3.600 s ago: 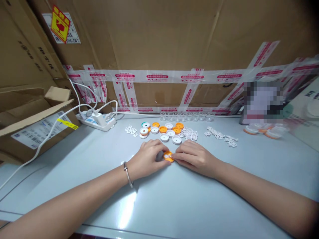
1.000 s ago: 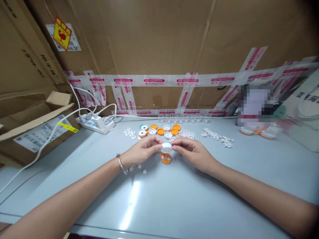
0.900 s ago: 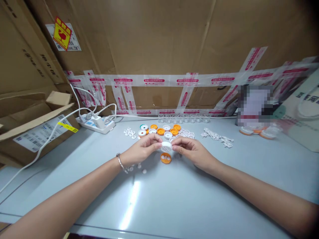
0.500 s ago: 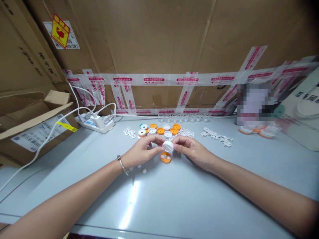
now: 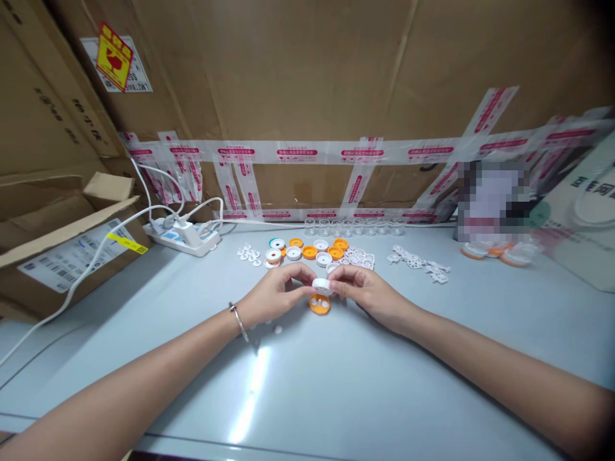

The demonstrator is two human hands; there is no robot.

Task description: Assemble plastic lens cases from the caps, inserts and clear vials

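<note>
Between my two hands is a round white part (image 5: 321, 285), just above an orange disc (image 5: 319, 305) that lies on the table with small white pieces in it. My left hand (image 5: 283, 291) grips the white part's left edge between thumb and fingers. On its right edge, the thumb and fingers of my right hand (image 5: 362, 288) are closed too. Behind my hands sit several orange rings (image 5: 309, 253) and white rings (image 5: 293, 253). A few small white discs (image 5: 277, 330) lie near my left wrist.
Clear cups (image 5: 355, 227) line the table's back edge. White lattice pieces (image 5: 413, 259) lie to the right, small white pieces (image 5: 248, 253) to the left. A power strip (image 5: 204, 246) with cables and an open cardboard box (image 5: 72, 256) stand at left; orange-based containers (image 5: 516, 256) at right.
The white part has tilted in my fingers, so its side rim now faces me more, and it sits slightly further left. My right hand has shifted slightly left with it.
</note>
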